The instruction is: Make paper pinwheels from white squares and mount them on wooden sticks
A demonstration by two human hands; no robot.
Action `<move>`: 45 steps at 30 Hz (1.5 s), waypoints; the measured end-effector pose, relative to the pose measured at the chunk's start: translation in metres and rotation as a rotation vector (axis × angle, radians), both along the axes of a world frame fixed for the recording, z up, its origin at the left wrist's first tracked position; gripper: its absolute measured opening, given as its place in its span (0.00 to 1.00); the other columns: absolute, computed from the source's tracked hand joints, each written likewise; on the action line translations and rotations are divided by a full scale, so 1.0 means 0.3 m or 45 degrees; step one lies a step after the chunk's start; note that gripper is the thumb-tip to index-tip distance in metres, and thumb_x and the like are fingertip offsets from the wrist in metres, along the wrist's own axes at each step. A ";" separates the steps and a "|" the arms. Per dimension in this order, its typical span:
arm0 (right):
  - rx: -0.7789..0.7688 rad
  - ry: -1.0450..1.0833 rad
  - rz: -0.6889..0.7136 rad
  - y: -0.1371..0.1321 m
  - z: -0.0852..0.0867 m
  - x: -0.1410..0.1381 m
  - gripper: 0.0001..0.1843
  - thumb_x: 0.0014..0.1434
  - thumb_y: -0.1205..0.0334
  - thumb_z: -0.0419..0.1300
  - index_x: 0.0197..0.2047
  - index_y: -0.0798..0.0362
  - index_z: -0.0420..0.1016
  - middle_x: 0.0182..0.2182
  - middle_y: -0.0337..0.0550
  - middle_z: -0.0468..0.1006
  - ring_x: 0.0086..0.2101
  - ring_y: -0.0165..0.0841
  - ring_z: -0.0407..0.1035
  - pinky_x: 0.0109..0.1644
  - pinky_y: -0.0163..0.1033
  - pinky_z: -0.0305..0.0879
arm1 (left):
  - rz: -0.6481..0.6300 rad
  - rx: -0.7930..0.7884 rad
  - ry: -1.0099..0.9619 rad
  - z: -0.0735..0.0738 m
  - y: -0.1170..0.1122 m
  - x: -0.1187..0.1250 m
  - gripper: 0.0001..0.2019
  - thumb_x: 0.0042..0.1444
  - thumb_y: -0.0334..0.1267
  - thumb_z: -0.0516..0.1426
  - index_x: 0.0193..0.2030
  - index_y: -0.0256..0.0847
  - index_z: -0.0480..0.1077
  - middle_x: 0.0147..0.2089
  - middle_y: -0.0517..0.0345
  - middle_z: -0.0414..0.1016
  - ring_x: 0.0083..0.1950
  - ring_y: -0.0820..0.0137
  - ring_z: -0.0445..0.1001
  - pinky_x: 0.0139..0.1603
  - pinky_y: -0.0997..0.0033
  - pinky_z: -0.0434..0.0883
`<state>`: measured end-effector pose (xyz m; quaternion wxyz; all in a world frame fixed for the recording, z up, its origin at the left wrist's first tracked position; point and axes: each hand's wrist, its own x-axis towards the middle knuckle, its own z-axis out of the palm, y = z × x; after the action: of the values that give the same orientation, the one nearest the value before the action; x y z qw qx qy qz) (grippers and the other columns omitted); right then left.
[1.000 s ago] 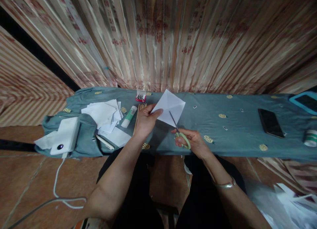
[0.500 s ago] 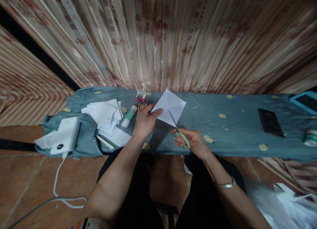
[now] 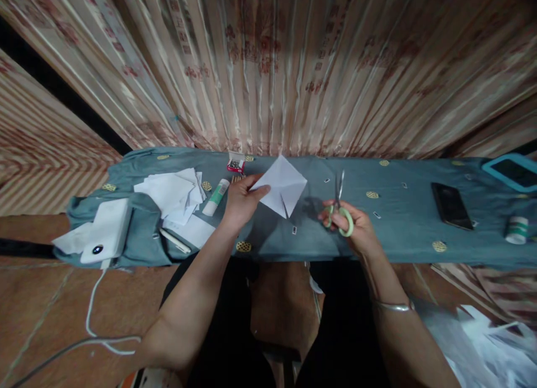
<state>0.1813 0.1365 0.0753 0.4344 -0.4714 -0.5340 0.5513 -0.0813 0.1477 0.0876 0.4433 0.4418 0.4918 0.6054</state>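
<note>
A square sheet of white paper [image 3: 284, 181], turned cornerwise, is pinched at its left corner by my left hand [image 3: 243, 203]. From its near corner a slit runs in toward the middle. My right hand [image 3: 350, 223] grips a pair of scissors [image 3: 344, 220] with pale green handles, apart from the paper and to its right. The blades point away from me and look slightly parted. Beyond my left hand, a few wooden sticks [image 3: 238, 178] are mostly hidden. Left of that hand lies a glue stick [image 3: 216, 197] with a green label.
Loose white papers [image 3: 168, 192] and a pen [image 3: 175, 241] lie on the left of the cloth-covered table [image 3: 403, 225]. Near them are a white power bank [image 3: 107, 231] with a cable and a small red box [image 3: 235, 164]. A phone [image 3: 452, 206], a blue-framed tablet [image 3: 514, 171] and a green-and-white tube [image 3: 517, 230] are at right.
The scissors have come out of the paper and moved right with my right hand, blades now pointing away. A slit shows at the near corner. My left hand still holds the sheet.
</note>
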 end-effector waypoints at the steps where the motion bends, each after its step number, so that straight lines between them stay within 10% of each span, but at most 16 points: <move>1: 0.062 0.000 -0.096 0.006 -0.001 0.000 0.27 0.43 0.45 0.73 0.43 0.49 0.77 0.31 0.41 0.81 0.29 0.31 0.72 0.33 0.36 0.67 | -0.077 -0.015 0.071 -0.003 -0.005 0.010 0.15 0.43 0.37 0.66 0.41 0.39 0.80 0.37 0.57 0.82 0.36 0.66 0.78 0.38 0.70 0.72; 11: 0.120 -0.103 -0.074 0.020 -0.017 -0.054 0.26 0.36 0.53 0.75 0.39 0.50 0.75 0.24 0.33 0.77 0.27 0.30 0.70 0.35 0.37 0.66 | -0.324 -0.094 0.400 -0.065 -0.013 0.093 0.19 0.38 0.31 0.66 0.42 0.43 0.81 0.41 0.55 0.83 0.41 0.61 0.78 0.39 0.68 0.73; 17: 0.111 0.038 -0.306 0.029 -0.013 -0.076 0.26 0.34 0.52 0.75 0.36 0.50 0.73 0.21 0.31 0.74 0.24 0.27 0.65 0.30 0.35 0.62 | -0.148 -0.253 -0.228 -0.025 -0.029 0.137 0.26 0.42 0.43 0.68 0.51 0.41 0.75 0.44 0.53 0.80 0.45 0.64 0.78 0.45 0.66 0.73; 23: 0.063 0.189 -0.463 0.025 -0.022 -0.121 0.27 0.32 0.53 0.76 0.35 0.49 0.72 0.25 0.32 0.75 0.25 0.27 0.65 0.31 0.34 0.63 | -0.303 -0.289 -0.445 -0.024 -0.083 0.223 0.27 0.36 0.43 0.71 0.45 0.38 0.74 0.46 0.49 0.80 0.46 0.61 0.78 0.48 0.63 0.72; 38: -0.121 0.239 -0.421 0.019 -0.043 -0.132 0.30 0.22 0.58 0.79 0.33 0.50 0.75 0.22 0.31 0.78 0.21 0.26 0.66 0.25 0.32 0.62 | -0.083 -0.245 -0.161 -0.066 -0.074 0.217 0.09 0.39 0.33 0.63 0.31 0.36 0.76 0.28 0.60 0.77 0.29 0.70 0.72 0.33 0.72 0.68; 45: -0.111 0.083 -0.183 -0.010 -0.035 -0.118 0.28 0.36 0.44 0.74 0.36 0.51 0.76 0.23 0.36 0.77 0.24 0.29 0.69 0.28 0.34 0.65 | 0.089 -0.189 -0.147 -0.046 -0.036 0.163 0.09 0.38 0.36 0.65 0.29 0.36 0.75 0.28 0.58 0.77 0.30 0.68 0.73 0.34 0.71 0.69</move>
<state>0.1458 0.1336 0.0650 0.4691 -0.5088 -0.4599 0.5564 -0.0323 0.1369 0.0739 0.4810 0.3548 0.5240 0.6067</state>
